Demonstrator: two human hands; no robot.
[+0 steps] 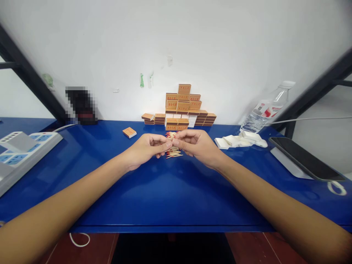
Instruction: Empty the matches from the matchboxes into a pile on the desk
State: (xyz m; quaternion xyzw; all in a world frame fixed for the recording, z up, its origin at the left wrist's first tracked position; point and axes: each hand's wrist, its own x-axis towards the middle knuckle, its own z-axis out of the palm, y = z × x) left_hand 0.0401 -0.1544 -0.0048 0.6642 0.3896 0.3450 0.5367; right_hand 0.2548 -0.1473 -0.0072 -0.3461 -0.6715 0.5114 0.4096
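Both hands meet at their fingertips over a small pile of red-tipped matches (174,153) on the blue table. My left hand (145,148) is closed, with its thumb pressed to its index finger. Opposite it, my right hand (199,148) is pinched the same way, its fingertips touching the left ones. Match heads show right around the fingers, but whether a match is between them is too small to tell. Just behind the pile, orange matchboxes (183,106) stand in a stepped stack against the wall. One loose matchbox (129,132) lies flat to the left.
White empty matchbox trays (233,141) lie on the right, with a tilted clear water bottle (260,110) behind them. A phone (305,157) rests at the far right. On the left is a power strip (46,141). The table's front edge (170,228) runs below my forearms.
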